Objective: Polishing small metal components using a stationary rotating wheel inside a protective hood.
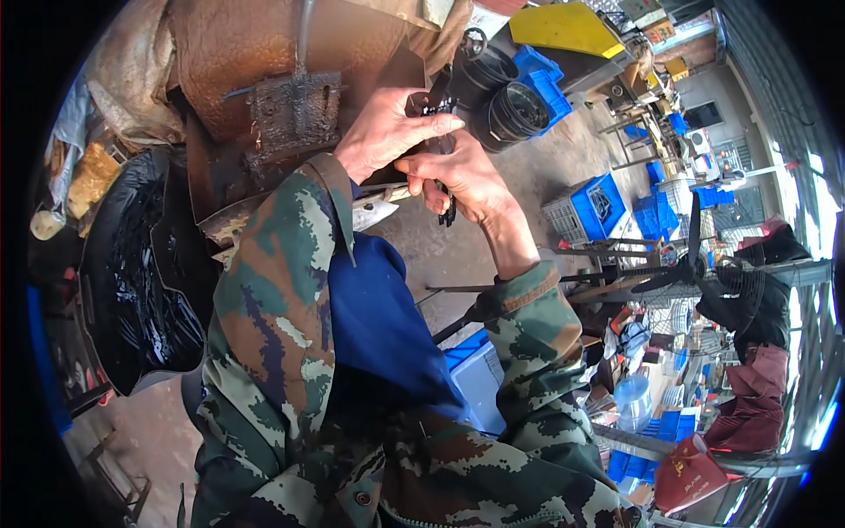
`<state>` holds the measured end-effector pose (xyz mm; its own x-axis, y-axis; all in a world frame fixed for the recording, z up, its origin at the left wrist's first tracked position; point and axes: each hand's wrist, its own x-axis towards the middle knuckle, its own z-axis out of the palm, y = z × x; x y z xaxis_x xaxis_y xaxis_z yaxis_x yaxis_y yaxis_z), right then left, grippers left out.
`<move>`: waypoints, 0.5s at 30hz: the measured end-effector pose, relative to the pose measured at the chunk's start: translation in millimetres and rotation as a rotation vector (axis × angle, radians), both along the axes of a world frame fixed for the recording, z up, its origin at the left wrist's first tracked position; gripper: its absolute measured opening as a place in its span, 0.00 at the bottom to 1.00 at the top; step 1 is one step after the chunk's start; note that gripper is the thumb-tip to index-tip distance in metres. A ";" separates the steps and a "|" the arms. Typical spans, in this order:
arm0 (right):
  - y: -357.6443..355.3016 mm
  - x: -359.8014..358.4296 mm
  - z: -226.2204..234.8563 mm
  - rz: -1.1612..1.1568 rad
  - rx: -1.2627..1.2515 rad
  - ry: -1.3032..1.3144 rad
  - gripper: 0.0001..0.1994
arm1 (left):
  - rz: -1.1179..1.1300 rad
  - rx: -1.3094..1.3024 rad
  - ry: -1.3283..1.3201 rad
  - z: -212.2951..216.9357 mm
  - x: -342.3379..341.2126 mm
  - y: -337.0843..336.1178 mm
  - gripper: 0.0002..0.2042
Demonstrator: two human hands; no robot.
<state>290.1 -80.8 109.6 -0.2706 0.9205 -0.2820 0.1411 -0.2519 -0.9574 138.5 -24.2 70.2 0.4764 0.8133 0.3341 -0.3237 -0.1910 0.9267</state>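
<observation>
My left hand [384, 130] and my right hand [466, 176] meet in front of me, closed on a narrow black strip [438, 104] with a toothed, chain-like edge. One end of the strip sticks up past the left thumb, and the other pokes out below the curled right fingers. Its middle is hidden by the hands, so its exact kind does not show. Just left of my left hand stands a greasy metal block [295, 113] with a rod rising from it. Brown, grease-coated sheeting [238, 53] surrounds that block.
A bin lined with black plastic [145, 273] stands at the left. Black buckets [515, 113], a blue crate [601, 208] and a yellow panel [563, 31] lie beyond my right hand. A fan [691, 268] stands at the right, near cluttered shelving.
</observation>
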 end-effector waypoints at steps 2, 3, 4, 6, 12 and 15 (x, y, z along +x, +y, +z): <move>-1.2 4.0 -2.5 -0.015 -0.001 0.043 0.13 | 0.000 -0.019 0.031 1.1 1.2 -0.4 0.08; -2.1 6.5 -3.3 -0.023 0.003 0.086 0.16 | 0.007 -0.033 0.062 1.2 2.2 -0.5 0.09; -5.2 5.9 -0.7 -0.023 0.002 0.089 0.16 | 0.007 -0.033 0.064 1.9 0.8 -0.7 0.09; -13.1 6.6 6.5 0.065 0.073 0.157 0.20 | 0.096 0.039 0.076 3.6 -1.8 -1.0 0.11; -34.7 36.0 -9.6 0.062 -0.001 0.061 0.16 | 0.158 -0.045 -0.030 1.7 -1.8 1.1 0.10; -41.8 41.7 -13.0 0.001 -0.014 0.016 0.15 | 0.157 0.030 0.004 -8.0 3.2 8.9 0.10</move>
